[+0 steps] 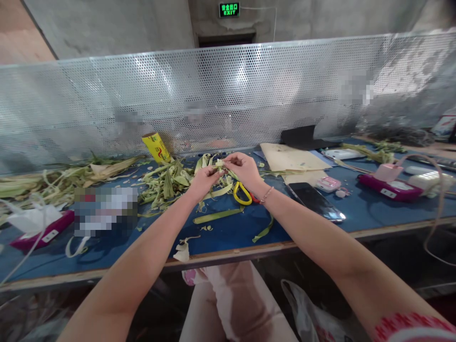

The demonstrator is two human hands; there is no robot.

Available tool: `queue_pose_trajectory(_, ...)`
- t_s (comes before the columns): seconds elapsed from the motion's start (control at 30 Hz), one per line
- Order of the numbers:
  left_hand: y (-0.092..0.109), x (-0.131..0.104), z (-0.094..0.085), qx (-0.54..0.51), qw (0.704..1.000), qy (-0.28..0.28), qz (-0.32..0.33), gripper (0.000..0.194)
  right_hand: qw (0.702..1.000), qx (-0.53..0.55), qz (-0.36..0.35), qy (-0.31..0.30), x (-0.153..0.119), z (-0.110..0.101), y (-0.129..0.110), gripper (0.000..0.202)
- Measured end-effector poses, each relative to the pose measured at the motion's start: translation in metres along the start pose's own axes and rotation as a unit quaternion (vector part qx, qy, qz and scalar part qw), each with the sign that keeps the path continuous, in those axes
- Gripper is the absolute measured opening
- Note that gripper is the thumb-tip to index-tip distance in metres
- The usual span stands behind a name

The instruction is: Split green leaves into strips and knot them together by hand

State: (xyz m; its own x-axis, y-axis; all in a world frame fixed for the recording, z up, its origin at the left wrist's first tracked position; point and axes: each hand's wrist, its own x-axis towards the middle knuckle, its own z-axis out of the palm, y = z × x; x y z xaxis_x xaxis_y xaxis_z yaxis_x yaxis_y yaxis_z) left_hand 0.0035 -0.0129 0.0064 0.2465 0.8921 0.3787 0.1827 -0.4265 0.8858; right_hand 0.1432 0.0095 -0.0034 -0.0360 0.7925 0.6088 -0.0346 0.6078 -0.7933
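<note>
Above the middle of the blue table, my left hand (205, 179) and my right hand (243, 167) come together with fingers pinched. Between their fingertips is a small pale green piece of husk (219, 164), partly covered by the fingers. A loose heap of folded green husk strips (168, 183) lies just left of my left hand. Scissors with yellow and red handles (242, 194) rest below my right hand, their blades hidden. One long green husk strip (218, 216) lies flat nearer the front edge.
A yellow box (156, 147) leans behind the heap, before a perforated metal screen (228, 95). Right of my right arm are a black phone (315, 201), brown paper (294, 156) and a magenta power strip (390, 189). Another power strip (42, 235) sits at left, near dried husks (60, 183).
</note>
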Motion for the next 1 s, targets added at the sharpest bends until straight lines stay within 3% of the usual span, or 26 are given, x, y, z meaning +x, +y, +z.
queue_pose_trajectory(0.23,0.004,-0.002,0.004,-0.107,0.992,-0.064,-0.026,0.032,0.980,-0.129,-0.152,-0.014,-0.005,-0.005,-0.003,0.007)
queue_pose_trajectory(0.47,0.012,-0.002,0.003,-0.260,0.960,-0.056,-0.087,0.028,0.951,-0.195,-0.238,-0.037,-0.007,-0.008,-0.007,0.013)
queue_pose_trajectory(0.73,0.004,0.006,-0.002,-0.294,0.949,-0.023,-0.113,0.034,0.962,-0.180,-0.204,-0.034,-0.006,-0.008,-0.008,0.012)
queue_pose_trajectory(1.0,0.000,0.007,0.002,-0.310,0.947,0.030,-0.084,0.027,0.988,-0.086,-0.126,-0.032,-0.003,-0.006,-0.002,0.009)
